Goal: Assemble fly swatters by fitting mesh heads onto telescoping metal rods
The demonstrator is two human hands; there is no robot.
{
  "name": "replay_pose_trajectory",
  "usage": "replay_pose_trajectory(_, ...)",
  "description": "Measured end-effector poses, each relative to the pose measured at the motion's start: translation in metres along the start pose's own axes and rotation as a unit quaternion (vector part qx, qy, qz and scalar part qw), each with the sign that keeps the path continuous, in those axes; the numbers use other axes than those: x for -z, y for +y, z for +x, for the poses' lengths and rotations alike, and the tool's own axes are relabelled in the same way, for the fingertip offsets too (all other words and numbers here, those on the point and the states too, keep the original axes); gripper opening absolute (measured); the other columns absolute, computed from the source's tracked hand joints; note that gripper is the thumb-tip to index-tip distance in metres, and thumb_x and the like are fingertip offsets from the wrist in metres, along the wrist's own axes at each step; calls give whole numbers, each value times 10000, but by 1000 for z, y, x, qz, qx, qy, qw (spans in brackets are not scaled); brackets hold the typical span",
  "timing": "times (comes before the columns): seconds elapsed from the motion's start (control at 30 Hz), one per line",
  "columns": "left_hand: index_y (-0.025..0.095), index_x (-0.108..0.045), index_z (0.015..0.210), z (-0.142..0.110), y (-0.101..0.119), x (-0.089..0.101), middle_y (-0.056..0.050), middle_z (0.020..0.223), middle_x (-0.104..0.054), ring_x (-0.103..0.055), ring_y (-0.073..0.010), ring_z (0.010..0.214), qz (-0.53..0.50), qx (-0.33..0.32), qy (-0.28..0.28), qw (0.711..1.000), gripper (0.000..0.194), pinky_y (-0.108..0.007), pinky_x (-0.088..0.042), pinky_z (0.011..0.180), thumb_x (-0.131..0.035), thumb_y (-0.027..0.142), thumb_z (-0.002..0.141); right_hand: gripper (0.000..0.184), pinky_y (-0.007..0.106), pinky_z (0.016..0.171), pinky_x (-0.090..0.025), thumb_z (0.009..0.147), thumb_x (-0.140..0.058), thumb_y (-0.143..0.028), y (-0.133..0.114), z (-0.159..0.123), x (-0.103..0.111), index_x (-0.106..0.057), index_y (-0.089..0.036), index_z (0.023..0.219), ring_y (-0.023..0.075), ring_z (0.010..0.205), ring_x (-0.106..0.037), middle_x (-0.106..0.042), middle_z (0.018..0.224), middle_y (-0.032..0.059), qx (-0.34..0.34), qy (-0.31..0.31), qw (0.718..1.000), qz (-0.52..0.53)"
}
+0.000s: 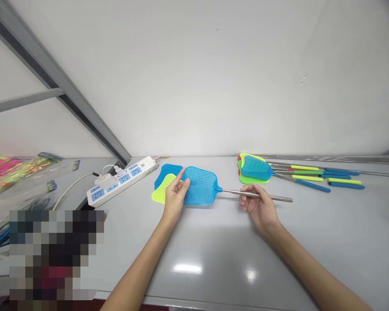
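Observation:
My left hand (175, 195) grips the left edge of a blue mesh fly-swatter head (201, 186), thumb on top. A bare metal rod (278, 198) runs right from that head. My right hand (258, 204) pinches the rod near its middle. Under and left of the held head lie loose swatter heads, a yellow-green one (159, 194) and a blue one (167, 170), on the grey table (214, 246).
A stack of finished swatters (253, 168) with blue and yellow-green foam handles (327, 178) lies at the back right. A white power strip (121, 179) with a plugged cable sits at the back left. Packaged colourful items (9, 170) are far left. Long metal rods (343, 159) line the wall.

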State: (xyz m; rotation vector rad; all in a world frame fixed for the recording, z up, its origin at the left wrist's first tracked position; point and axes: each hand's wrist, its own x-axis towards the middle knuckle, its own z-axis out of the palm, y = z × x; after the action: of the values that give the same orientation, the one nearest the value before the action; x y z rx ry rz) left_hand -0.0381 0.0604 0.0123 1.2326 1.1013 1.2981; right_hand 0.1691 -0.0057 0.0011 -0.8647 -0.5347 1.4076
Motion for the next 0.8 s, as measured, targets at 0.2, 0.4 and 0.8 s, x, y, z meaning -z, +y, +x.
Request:
replay_pose_trajectory(0.2,167,-402,1243,-3,-1,-3,55,519,-427,-377,-64,484,8,5,3,1000,603,-171,-327,466,-571,381,704,325,228,434,-322,764,-421,-422,-2,-1,-2,-590,-155,694,109,472,-438,-490,522,18,-3,-3,1000,-6)
replay_pose_trajectory(0.4,181,-440,1215,-3,-1,-1,56,527,-437,-354,-62,473,40,-10,18,999,571,-171,-313,456,-562,405,704,325,227,436,-322,759,-426,-429,-2,-1,-2,-588,-153,699,112,474,-442,-492,517,19,-8,-5,1000,-3)
replay_pose_trajectory(0.8,152,-449,1209,-6,2,-2,73,443,-361,-290,-55,427,52,-21,23,998,545,-163,-277,421,-539,387,726,332,230,440,-316,773,-403,-418,-3,-2,-2,-587,-151,700,115,476,-441,-478,511,19,-17,-4,1000,6)
